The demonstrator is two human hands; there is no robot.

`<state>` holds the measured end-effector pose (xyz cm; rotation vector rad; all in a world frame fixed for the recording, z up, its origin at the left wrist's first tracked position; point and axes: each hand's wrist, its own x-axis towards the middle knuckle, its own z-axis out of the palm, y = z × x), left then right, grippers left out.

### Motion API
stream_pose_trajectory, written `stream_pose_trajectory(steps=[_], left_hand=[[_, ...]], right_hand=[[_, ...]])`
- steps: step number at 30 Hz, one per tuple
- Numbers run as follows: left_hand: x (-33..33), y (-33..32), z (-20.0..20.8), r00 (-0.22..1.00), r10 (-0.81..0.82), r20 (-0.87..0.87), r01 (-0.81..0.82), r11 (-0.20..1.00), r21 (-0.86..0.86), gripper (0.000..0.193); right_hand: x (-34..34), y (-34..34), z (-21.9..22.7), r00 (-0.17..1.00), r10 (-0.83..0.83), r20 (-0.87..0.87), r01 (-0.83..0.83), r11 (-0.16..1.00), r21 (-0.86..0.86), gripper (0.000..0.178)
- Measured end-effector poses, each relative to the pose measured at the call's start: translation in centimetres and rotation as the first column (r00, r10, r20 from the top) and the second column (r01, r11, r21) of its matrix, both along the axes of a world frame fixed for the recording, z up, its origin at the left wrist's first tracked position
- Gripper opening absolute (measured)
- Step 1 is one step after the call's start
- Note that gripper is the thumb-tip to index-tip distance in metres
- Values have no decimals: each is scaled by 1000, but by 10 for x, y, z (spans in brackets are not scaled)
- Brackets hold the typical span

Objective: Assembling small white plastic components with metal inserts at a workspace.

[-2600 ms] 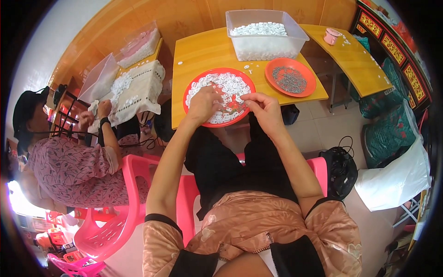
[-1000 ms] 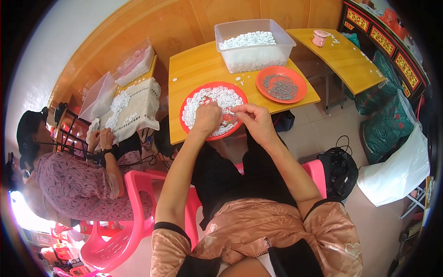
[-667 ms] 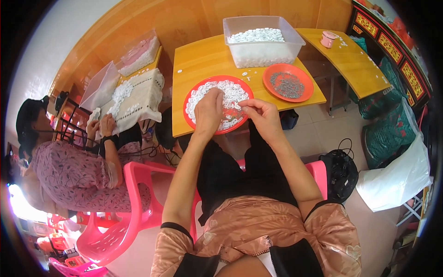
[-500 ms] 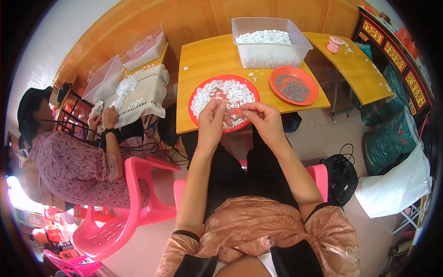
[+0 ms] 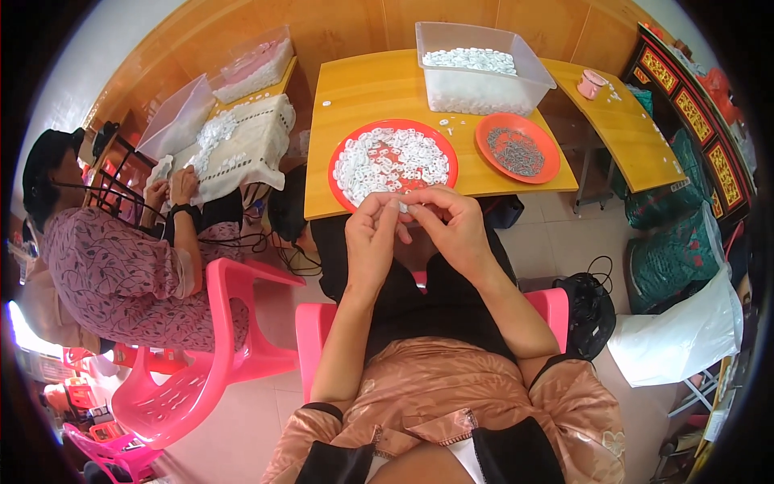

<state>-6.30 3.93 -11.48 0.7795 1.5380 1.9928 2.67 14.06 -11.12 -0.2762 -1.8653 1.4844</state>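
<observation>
My left hand [image 5: 371, 242] and my right hand [image 5: 454, 234] meet just off the table's near edge, fingertips pinched together. Between them sits a small white plastic piece [image 5: 403, 207], mostly covered by the fingers. Whether a metal part is also held there, I cannot tell. Just beyond my hands, a red plate [image 5: 333, 179] carries a spread of similar white pieces [image 5: 407, 153] with two holes. To its right, an orange plate [image 5: 550, 169] holds a heap of small grey metal parts [image 5: 516, 152].
A clear bin [image 5: 484, 90] of white pieces stands at the table's [image 5: 355, 85] back. Further right are a pink cup [image 5: 591, 83] and a white sack [image 5: 677, 343]. At left, another person [image 5: 129, 258] handles white pieces by a cloth-covered table, behind a pink chair [image 5: 222, 355].
Both hands have drawn back from over the red plate toward me and closed in on each other. The white piece now shows between the fingertips. The view has shifted slightly.
</observation>
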Motion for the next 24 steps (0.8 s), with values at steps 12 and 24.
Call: stream_pose_trajectory(steps=[12,24], left_hand=[[0,-2,1,992,102,76,-112,983,144,16],[9,-2,6,725,448,-524,-423,889,175,14]], right_hand=[[4,-1,6,998,-58,-13,59,993,102,12],[4,-5,9,994,-78,-80,95,969,229,15]])
